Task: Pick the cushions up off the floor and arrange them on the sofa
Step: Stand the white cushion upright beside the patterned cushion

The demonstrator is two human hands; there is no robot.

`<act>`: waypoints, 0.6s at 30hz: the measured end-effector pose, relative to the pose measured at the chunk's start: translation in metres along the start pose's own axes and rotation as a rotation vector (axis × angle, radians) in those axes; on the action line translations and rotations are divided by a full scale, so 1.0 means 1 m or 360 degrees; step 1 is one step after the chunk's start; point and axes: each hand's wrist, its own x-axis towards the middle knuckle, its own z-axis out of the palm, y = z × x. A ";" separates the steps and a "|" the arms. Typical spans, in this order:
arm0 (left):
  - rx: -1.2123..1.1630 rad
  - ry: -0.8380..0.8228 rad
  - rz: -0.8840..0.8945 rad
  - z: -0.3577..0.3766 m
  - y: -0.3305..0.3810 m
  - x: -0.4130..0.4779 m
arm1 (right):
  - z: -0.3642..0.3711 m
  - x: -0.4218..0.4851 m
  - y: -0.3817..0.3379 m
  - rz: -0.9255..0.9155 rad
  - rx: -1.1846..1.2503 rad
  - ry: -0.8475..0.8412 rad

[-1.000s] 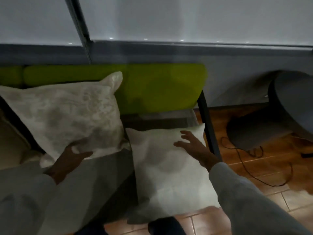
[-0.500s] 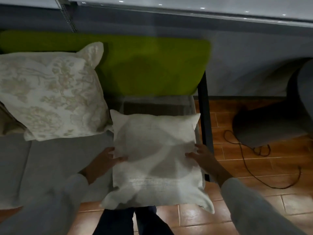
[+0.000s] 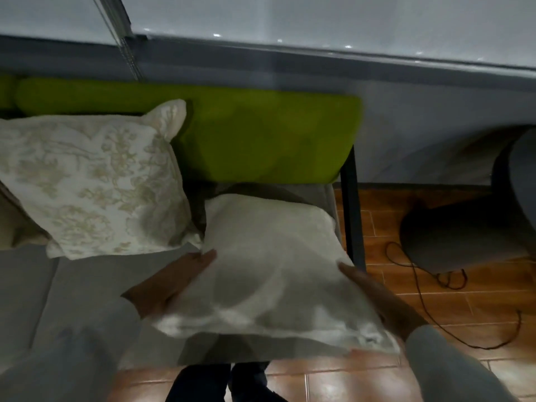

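Observation:
A plain white cushion (image 3: 272,265) lies on the right end of the sofa's grey seat (image 3: 72,291), its front edge hanging over the seat's front. My left hand (image 3: 171,282) grips its left side and my right hand (image 3: 377,297) grips its right side. A cream cushion with a pale floral pattern (image 3: 92,184) leans against the green backrest (image 3: 261,134) to the left, touching the plain cushion's far left corner.
The sofa's black metal frame (image 3: 352,210) runs down its right end. On the brown tiled floor (image 3: 449,314) to the right stand a dark round object (image 3: 452,236) and a loose black cable (image 3: 420,288). A grey wall and a window run behind the sofa.
My left hand left the floral cushion and went to the plain cushion's left side. Both hands now hold the plain cushion and have pushed it further back on the seat.

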 end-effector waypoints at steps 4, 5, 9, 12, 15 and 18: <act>-0.0039 -0.0046 0.0298 -0.023 0.066 -0.014 | -0.018 -0.017 -0.080 -0.0062 -0.0105 0.0132; -0.0040 -0.0115 0.0368 -0.030 0.078 -0.017 | -0.021 -0.021 -0.096 -0.0090 -0.0096 0.0119; -0.0305 -0.0085 0.0665 -0.051 0.106 -0.016 | -0.030 -0.030 -0.136 -0.0352 0.0107 -0.0008; -0.0695 -0.0076 0.0804 -0.046 0.111 -0.008 | -0.030 -0.027 -0.135 -0.0584 0.0335 -0.0093; -0.0728 0.0025 0.0870 -0.035 0.118 0.004 | -0.021 -0.019 -0.130 -0.0799 0.0448 0.0024; -0.0549 0.0205 0.0927 -0.029 0.127 0.013 | -0.008 -0.010 -0.131 -0.0876 0.0450 0.0338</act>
